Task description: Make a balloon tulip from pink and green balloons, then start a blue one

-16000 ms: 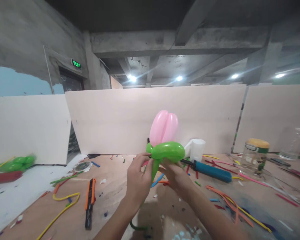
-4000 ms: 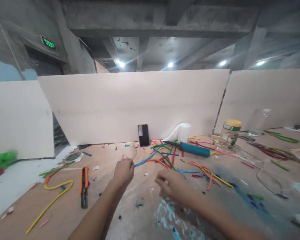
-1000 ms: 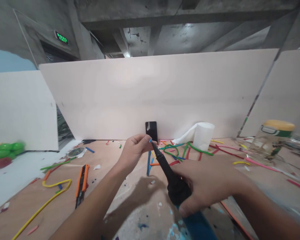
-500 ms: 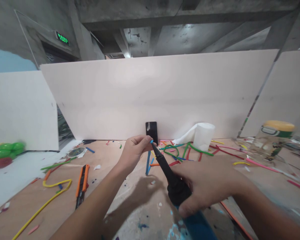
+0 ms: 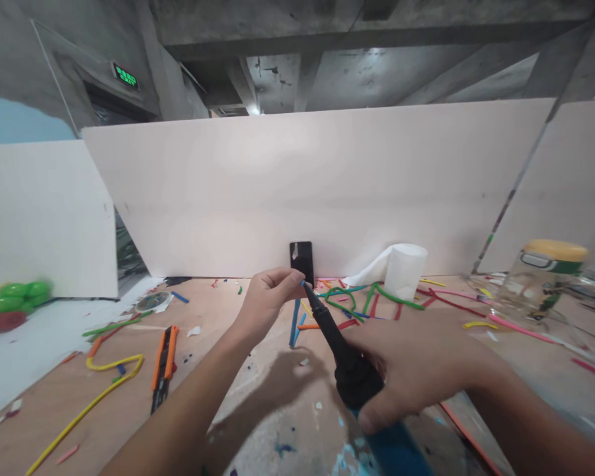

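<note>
Pinching a blue balloon (image 5: 294, 324) at the tip of a hand pump (image 5: 350, 363)

Just where the two hands meet, the left hand (image 5: 270, 301) pinches the blue balloon between thumb and fingers; a small blue bit shows at the pump's nozzle. Below those fingers, a narrow, limp blue length hangs toward the worktop (image 5: 218, 304). Whether the nozzle sits inside the balloon's mouth or only touches it is too small to tell.

Wrapped around the pump near its black collar, the right hand (image 5: 416, 360) holds it at a slant, nozzle pointing up toward the left fingertips and the blue barrel running down below the right thumb.

Directly behind the left hand, a phone (image 5: 301, 260) leans against a white board (image 5: 277, 178), its lower part partly hidden by the fingers. Beyond the right hand stands a white paper roll (image 5: 406, 272), its loose end trailing leftward, with limp balloons (image 5: 404, 303) strewn in front. Farther to the right hand's right is a clear jar (image 5: 538, 281) with a yellow lid. Left of the left forearm lies an orange-and-black cutter (image 5: 164, 360); well beyond it, at far left, green inflated balloons (image 5: 14, 299) rest beside a red one.
</note>
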Demonstrator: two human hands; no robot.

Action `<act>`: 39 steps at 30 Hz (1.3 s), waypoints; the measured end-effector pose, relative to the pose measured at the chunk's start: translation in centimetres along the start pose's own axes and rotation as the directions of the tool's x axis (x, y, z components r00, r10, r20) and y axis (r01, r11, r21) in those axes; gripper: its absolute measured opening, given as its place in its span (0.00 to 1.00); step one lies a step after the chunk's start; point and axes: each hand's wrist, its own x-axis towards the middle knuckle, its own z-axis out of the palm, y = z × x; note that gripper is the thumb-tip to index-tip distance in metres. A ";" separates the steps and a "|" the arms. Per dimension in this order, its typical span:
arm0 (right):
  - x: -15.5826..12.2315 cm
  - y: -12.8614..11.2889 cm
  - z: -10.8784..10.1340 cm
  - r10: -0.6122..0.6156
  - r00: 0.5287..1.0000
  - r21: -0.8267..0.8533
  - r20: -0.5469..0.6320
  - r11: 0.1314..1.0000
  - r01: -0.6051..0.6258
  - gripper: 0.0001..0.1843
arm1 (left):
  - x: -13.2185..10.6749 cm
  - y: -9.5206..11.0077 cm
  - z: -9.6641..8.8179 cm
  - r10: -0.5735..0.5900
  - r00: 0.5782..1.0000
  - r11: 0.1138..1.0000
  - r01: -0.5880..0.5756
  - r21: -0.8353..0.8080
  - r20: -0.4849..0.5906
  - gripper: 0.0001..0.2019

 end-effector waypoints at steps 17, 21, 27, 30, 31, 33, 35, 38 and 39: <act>0.2 0.2 0.0 -0.008 1.000 0.009 0.025 1.000 0.008 0.21 | -0.1 0.8 0.2 -0.126 0.992 0.959 0.120 -0.255 -0.008 0.10; 0.1 0.0 -0.3 -0.020 1.000 0.018 0.022 1.000 0.020 0.20 | -0.3 0.9 0.3 -0.132 0.991 0.958 0.133 -0.253 0.020 0.11; 0.1 0.1 -0.3 -0.017 0.999 0.021 0.027 1.000 0.016 0.21 | -0.3 0.9 0.4 -0.130 0.991 0.965 0.127 -0.228 0.001 0.10; 0.2 0.3 -0.1 -0.022 0.999 0.034 0.028 0.999 0.021 0.21 | -0.2 0.8 0.4 -0.123 0.992 0.965 0.121 -0.233 0.008 0.09; 0.2 0.3 -0.1 -0.021 0.999 0.038 0.028 0.999 0.020 0.21 | -0.2 0.8 0.4 -0.119 0.993 0.965 0.118 -0.235 0.010 0.09; 0.3 0.4 -0.1 -0.026 0.999 0.045 0.033 0.999 0.024 0.21 | -0.3 0.7 0.3 -0.114 0.993 0.966 0.114 -0.232 0.012 0.09; 0.3 0.4 0.0 -0.031 0.999 0.049 0.035 0.998 0.030 0.20 | -0.3 0.8 0.3 -0.112 0.994 0.969 0.112 -0.221 0.011 0.09; 0.3 0.4 0.0 -0.023 0.999 0.037 0.031 0.999 0.021 0.21 | -0.3 0.8 0.3 -0.108 0.994 0.975 0.109 -0.193 0.014 0.10; 0.3 0.4 0.1 -0.017 0.999 0.028 0.028 0.999 0.016 0.22 | -0.2 0.8 0.3 -0.105 0.994 0.977 0.106 -0.182 0.015 0.11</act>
